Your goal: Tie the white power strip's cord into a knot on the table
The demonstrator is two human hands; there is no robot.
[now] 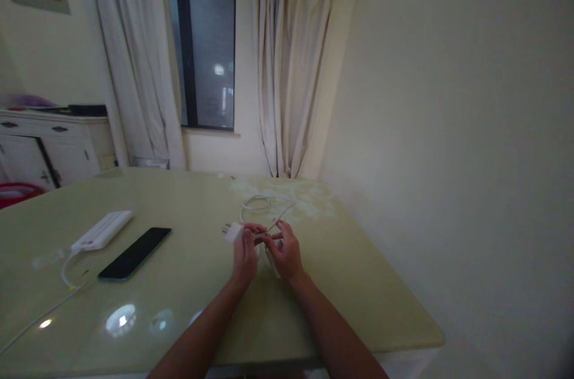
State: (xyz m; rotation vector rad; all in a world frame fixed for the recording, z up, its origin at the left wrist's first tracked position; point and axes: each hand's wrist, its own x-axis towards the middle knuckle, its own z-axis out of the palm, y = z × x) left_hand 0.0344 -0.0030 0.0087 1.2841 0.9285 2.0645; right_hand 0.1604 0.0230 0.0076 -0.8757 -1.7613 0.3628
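Observation:
Both my hands meet over the middle of the pale green table. My left hand is closed on a small white charger plug whose prongs point left. My right hand pinches the end of a white cable just right of the plug. The rest of the cable lies in a loose loop on the table just beyond my fingers.
A white power strip with its cord lies at the left, a black phone beside it. A white cabinet stands at the far left. Curtains frame a dark window. A bare wall runs along the right.

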